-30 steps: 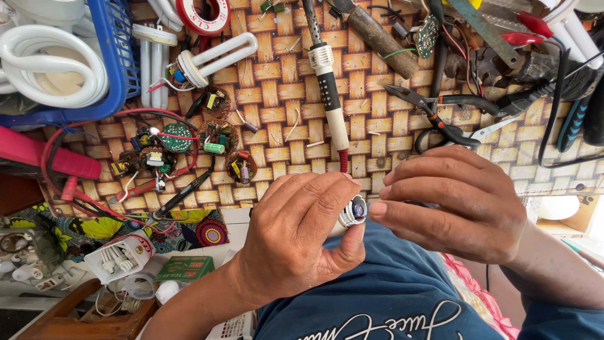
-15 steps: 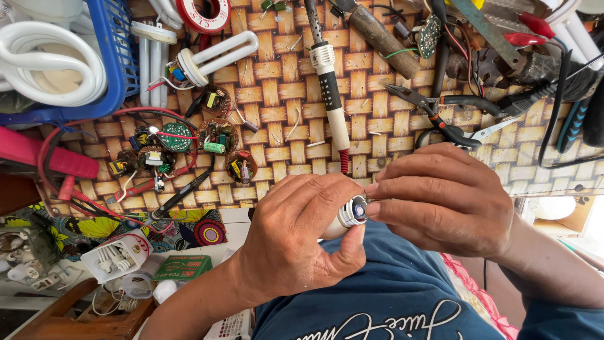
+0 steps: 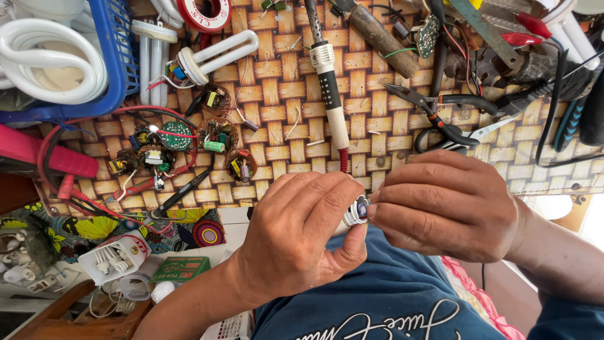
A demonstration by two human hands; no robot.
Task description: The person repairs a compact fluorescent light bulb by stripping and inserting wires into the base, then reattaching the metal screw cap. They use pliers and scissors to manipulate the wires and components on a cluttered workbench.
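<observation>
Slippage is my main worry. My left hand [image 3: 302, 239] is wrapped around a small white lamp base with a metal screw cap [image 3: 356, 211], only the cap end peeking out past the thumb, held over my lap in front of the woven bamboo mat [image 3: 377, 126]. My right hand [image 3: 447, 211] pinches its fingertips [image 3: 375, 209] against that cap; whether they grip a wire or a tiny part I cannot tell. So little of the base shows that a twist too hard could, I judge, pop it from my grasp onto the blue cloth below. Just beyond my knuckles lies the white-handled soldering iron [image 3: 330, 94]; if it is hot, a jerk forward could brush it.
</observation>
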